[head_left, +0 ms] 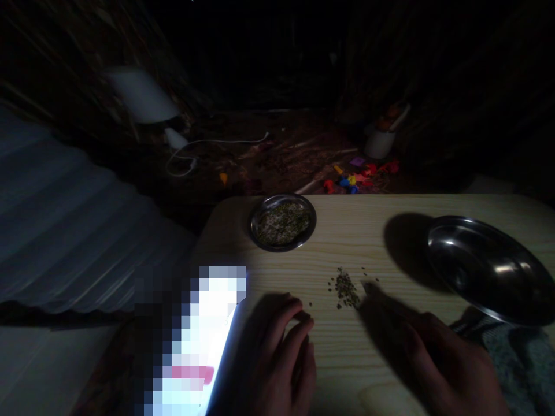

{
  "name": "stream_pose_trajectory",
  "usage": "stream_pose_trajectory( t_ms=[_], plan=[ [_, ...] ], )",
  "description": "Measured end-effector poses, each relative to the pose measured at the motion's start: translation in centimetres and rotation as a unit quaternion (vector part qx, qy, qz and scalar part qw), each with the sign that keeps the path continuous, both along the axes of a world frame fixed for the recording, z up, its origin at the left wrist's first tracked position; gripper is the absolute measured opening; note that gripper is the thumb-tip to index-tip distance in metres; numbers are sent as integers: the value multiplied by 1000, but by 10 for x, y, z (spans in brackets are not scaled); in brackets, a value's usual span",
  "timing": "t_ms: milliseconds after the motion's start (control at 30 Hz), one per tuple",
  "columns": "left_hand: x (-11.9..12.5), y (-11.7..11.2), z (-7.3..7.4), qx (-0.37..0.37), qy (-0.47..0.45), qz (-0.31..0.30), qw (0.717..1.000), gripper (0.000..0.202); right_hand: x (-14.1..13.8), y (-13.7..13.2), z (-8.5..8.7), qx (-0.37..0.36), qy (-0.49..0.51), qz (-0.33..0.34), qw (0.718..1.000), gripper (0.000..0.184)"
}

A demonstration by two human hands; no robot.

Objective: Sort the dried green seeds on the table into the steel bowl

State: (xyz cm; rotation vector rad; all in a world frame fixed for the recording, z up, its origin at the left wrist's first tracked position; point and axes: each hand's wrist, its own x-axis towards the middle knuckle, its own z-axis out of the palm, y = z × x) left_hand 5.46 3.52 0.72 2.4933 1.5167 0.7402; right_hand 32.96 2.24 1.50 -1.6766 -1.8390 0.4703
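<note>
A small heap of dark seeds or grains [346, 290] lies on the pale wooden table, with a few loose ones scattered round it. My left hand [288, 352] rests to the left of the heap, its fingers loosely bent and apart, holding nothing I can see. From the right, my right hand [446, 358] reaches with a finger stretched to the heap's edge; deep shadow hides part of its fingers. Beyond them stands a small steel dish [252, 234] with a layer of greenish and whitish grains [284, 222] in it.
At the right a larger steel bowl [489, 271] sits tilted beside a patterned cloth [520, 352]. A bright, pixelated screen [203, 341] is left of my left hand. Past the table [347, 231], coloured toys [351, 180], a white cable [217, 140] and a pot [380, 143] lie in dim light.
</note>
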Motion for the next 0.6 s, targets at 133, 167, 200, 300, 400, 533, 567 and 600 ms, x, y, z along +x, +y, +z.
stream_pose_trajectory(
  t_ms=[133, 167, 200, 300, 400, 533, 567, 600],
  plan=[
    [1, 0, 1, 0, -4, 2, 1000, 33, -1, 0, 0, -2, 6, -6, 1000, 33],
    [1, 0, 1, -4, -6, 2, 1000, 33, -1, 0, 0, -4, 8, -9, 1000, 32],
    [0, 0, 0, -7, -7, 3, 1000, 34, -1, 0, 0, -5, 10, -9, 1000, 31],
    [0, -1, -1, -19, -11, 4, 1000, 35, 0, 0, 0, -4, 11, -8, 1000, 32],
    [0, 0, 0, -22, -13, -1, 1000, 35, 0, 2, 0, -4, 8, -7, 1000, 35],
    [1, 1, 3, -15, -16, -5, 1000, 35, -2, 3, 1, -9, 6, -1, 1000, 36],
    [1, 1, 3, -14, -18, -5, 1000, 34, -2, 2, 1, -14, 8, -2, 1000, 36],
    [1, 1, 4, -12, -19, -3, 1000, 34, -2, 2, 1, -20, 8, -5, 1000, 37]
  ],
)
